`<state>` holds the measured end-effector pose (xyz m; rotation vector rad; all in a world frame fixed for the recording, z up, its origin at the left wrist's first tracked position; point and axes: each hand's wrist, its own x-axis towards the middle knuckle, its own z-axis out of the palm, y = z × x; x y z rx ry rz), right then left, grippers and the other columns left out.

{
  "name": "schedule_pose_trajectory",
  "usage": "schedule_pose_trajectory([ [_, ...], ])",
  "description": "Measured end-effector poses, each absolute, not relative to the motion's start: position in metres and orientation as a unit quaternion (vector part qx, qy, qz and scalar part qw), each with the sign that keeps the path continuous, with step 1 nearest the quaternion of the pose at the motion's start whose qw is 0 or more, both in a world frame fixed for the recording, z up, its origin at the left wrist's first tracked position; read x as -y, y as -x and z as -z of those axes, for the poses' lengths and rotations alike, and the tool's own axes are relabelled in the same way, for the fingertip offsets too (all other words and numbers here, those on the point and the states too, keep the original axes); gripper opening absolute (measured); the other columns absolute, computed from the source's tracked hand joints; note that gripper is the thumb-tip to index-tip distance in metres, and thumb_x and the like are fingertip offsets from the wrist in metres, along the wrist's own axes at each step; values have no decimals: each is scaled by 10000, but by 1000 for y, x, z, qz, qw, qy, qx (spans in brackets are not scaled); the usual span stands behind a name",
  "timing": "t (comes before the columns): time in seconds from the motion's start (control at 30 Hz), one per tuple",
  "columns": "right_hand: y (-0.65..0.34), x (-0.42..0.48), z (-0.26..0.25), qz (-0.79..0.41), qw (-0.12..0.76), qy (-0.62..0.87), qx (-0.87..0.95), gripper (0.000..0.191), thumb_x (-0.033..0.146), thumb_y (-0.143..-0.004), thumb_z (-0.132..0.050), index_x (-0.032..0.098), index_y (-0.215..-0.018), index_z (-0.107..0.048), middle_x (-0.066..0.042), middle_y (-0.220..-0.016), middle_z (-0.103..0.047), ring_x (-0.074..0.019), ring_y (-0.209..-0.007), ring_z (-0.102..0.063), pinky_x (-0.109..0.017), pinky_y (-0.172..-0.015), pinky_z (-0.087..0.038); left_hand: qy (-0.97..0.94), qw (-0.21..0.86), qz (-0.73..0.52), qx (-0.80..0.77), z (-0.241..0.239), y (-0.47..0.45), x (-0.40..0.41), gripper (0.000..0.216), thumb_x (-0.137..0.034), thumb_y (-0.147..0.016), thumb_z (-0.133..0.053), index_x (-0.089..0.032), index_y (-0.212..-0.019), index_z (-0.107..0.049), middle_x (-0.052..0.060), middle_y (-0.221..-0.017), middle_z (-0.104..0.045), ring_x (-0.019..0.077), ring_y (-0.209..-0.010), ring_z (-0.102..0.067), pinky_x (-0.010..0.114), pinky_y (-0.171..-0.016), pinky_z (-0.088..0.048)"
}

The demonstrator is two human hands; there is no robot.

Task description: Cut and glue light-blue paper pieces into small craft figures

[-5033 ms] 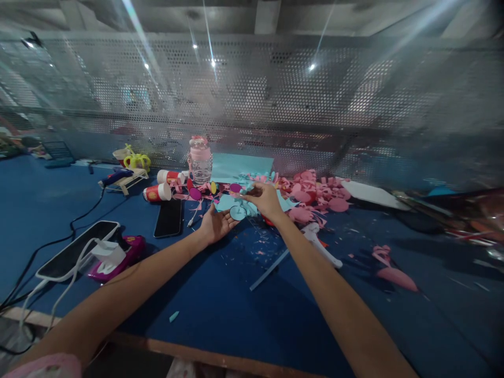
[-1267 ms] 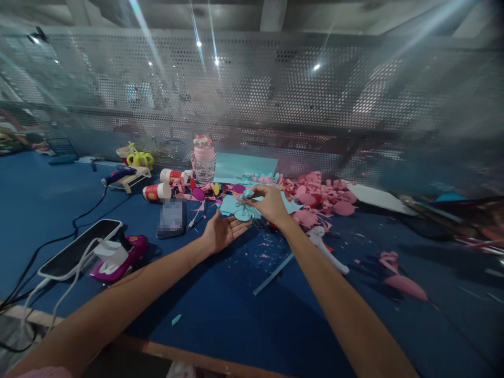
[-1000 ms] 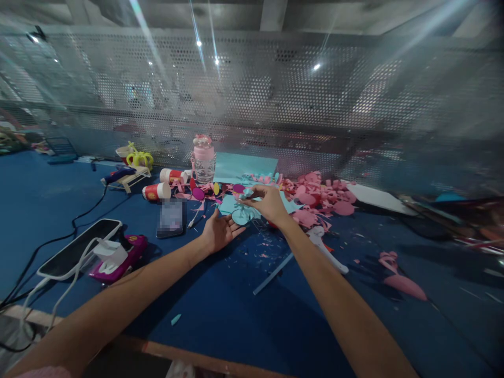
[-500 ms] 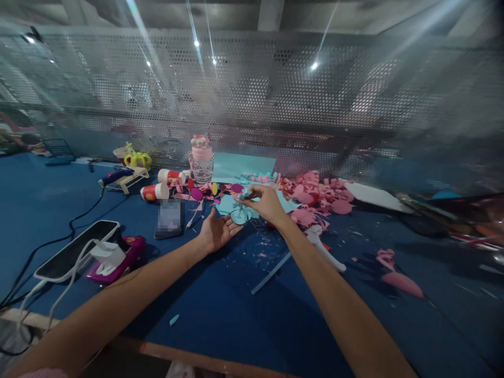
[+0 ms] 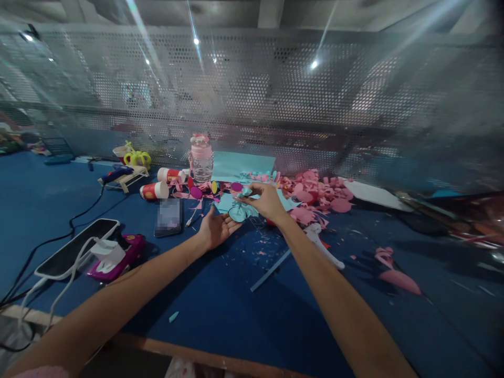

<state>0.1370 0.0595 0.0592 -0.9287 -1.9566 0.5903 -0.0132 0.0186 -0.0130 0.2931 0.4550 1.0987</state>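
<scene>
My right hand [image 5: 268, 202] pinches a light-blue paper cut-out [image 5: 238, 213] between thumb and fingertips, near the middle of the table. The cut-out has a rounded disc at its lower end and curled, frilly bits above. Just below and left of it lies my left hand [image 5: 216, 230], palm up, fingers stretched out. Its fingertips reach the disc's edge; whether they bear any weight is unclear. Behind the hands, more light-blue paper [image 5: 289, 200] lies flat, and a larger light-blue sheet [image 5: 244, 164] leans at the back.
Pink paper pieces [image 5: 305, 197] pile up at the back right. A pink flamingo cut-out [image 5: 399, 281] lies at right. A clear bottle [image 5: 201, 163], paper cups [image 5: 154, 191], a phone [image 5: 168, 218], a glue gun [image 5: 117, 174] and a magenta power socket [image 5: 134, 251] with cables occupy the left.
The view has shifted very slightly. Both hands and the light-blue cut-out keep almost the same pose.
</scene>
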Motion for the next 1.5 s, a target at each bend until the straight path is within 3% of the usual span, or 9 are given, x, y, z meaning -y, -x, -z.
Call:
schedule_pose_trajectory([
  [0.6,-135,-63,-48,-223,408,394,793,325,439,-542,-719,160,-612,-568,-29,-602,-615,-178,-615,-617,-274,-599,-480,-153,815,-504,-239,16,14,-17,653,-561,-835,-196,-33,-1112,-465,168,-871,-625,217,-846,-616,340,-802,-485],
  [0.87,-135,-58,-58,-239,420,363,796,302,423,-561,-711,156,-604,-577,-22,-625,-606,-163,-644,-595,-266,-639,-469,-166,775,-534,-294,23,7,-22,254,-255,-880,-358,-118,-932,-565,76,-785,-648,165,-776,-631,331,-863,-462],
  [1.27,-135,-40,-78,-271,364,322,831,237,368,-570,-712,156,-621,-618,-22,-656,-616,-181,-699,-588,-288,-695,-457,-259,719,-552,-334,21,8,-18,182,-105,-833,-421,-67,-805,-597,111,-761,-668,184,-737,-655,384,-842,-492],
  [1.5,-133,-37,-82,-263,334,294,856,243,360,-596,-705,131,-641,-637,-26,-650,-623,-164,-656,-586,-286,-677,-454,-304,685,-557,-358,21,4,-14,46,-119,-728,-595,-76,-736,-609,64,-662,-657,176,-662,-653,393,-774,-517],
])
